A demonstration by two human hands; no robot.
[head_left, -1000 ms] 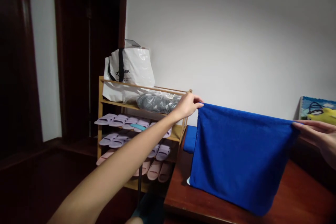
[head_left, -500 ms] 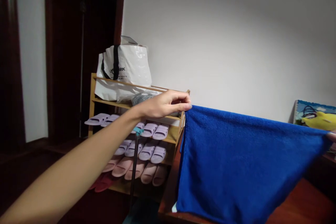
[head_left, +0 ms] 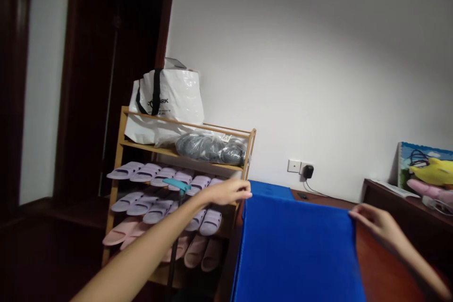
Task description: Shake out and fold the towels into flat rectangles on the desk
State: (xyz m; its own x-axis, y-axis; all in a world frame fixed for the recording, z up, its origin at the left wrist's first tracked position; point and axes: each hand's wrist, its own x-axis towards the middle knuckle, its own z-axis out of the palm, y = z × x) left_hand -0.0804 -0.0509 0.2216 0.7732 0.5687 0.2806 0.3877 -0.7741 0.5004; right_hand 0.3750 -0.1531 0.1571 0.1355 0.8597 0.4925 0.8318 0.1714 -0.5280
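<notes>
A blue towel [head_left: 299, 250] hangs spread between my two hands, over the reddish-brown wooden table [head_left: 392, 264]. My left hand [head_left: 231, 191] pinches its upper left corner, and my right hand [head_left: 375, 222] pinches the upper right one. Between them the top edge runs nearly straight. Behind that edge, another flat piece of blue cloth [head_left: 271, 189] lies on the table; whether it belongs to the same towel I cannot tell. The towel's lower end runs out of view at the bottom.
Left of the table stands a wooden rack [head_left: 118, 170] with rows of slippers [head_left: 154, 217] and a white bag [head_left: 180, 94]. A teal-topped pole [head_left: 173, 255] stands before it. A black plug [head_left: 308, 171] sits in the wall socket. Right, a yellow plush toy [head_left: 432, 171] rests on a dark ledge.
The towel's top edge has come down, and its right corner has moved left with my right hand, now fully in view. The wall socket and the flat blue cloth behind have come into sight.
</notes>
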